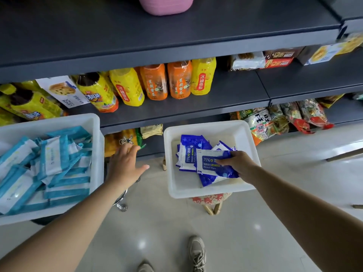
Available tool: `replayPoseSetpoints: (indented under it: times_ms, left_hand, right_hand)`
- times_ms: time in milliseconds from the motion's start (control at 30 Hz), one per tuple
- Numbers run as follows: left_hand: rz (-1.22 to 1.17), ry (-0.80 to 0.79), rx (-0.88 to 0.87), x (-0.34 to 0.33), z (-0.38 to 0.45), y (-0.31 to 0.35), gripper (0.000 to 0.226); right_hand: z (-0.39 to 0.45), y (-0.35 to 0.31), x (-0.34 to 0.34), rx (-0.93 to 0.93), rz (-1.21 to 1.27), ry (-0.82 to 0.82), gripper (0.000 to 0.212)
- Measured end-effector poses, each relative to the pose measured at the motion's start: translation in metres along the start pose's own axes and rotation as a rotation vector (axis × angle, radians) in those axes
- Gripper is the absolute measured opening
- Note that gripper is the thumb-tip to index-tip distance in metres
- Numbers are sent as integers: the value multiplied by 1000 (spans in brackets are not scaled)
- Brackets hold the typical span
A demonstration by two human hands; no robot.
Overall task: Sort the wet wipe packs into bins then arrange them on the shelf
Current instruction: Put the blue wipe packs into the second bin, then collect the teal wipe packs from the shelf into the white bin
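Dark-blue alcohol wipe pack (pixel 214 163) pinched by right hand (pixel 238 163) over right bin (pixel 206 190) (atop same-colour packs) | left hand (pixel 124 165) spread, nothing held | pack best laid flat, then released

Head-worn view, forward and downward

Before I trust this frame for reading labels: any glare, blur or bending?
Head view: glare spots on the floor; shelf edge bows from the wide lens; far-right boxes smeared; pack in the right hand reads sharply.
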State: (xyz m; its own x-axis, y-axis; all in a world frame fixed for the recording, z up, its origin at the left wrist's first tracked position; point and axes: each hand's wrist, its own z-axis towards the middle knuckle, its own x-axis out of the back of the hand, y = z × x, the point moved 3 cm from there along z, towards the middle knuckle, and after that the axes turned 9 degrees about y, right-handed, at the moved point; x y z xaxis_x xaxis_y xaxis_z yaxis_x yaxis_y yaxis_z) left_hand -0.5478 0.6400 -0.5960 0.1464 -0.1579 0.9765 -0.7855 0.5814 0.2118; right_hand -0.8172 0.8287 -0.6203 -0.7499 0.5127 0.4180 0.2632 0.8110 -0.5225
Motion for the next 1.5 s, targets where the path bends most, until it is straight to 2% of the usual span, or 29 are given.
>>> replayPoseSetpoints:
  times_ms: [100, 233, 433, 667, 800, 900, 1067, 1267, 1400, 1500]
  left_hand:
    - [0, -27, -1, -17, 4, 18, 64]
    - [7, -43, 0, -31, 12, 33, 66]
    - [41, -75, -3, -34, 23, 48, 66]
    - [55, -12, -60, 13, 42, 78, 65]
    - [78, 17, -89, 59, 48, 103, 65]
    - [85, 53, -144, 98, 49, 125, 67]
    - [123, 187, -247, 189, 45, 161, 64]
    - [113, 360, -314, 327, 28, 192, 65]
    - [119, 498, -332, 412, 19, 207, 66]
    - [105, 561, -358, 462, 16, 216, 64]
  right_hand:
    - [18, -2, -2, 67, -70, 86, 33]
    - [37, 0, -5, 213, -331, 210, 47]
    - [39, -7, -4, 472, -525, 350, 62]
    - [2, -55, 24, 711, -640, 372, 58]
    - [-39, -85, 51, 839, -724, 327, 58]
    - [-78, -110, 72, 932, -766, 358, 63]
    - [-167, -157, 121, 1089, -775, 483, 65]
    - [-289, -215, 187, 1250, -773, 646, 65]
    - [-354, -252, 214, 1312, -832, 712, 69]
    - [-390, -275, 230, 1343, -786, 766, 70]
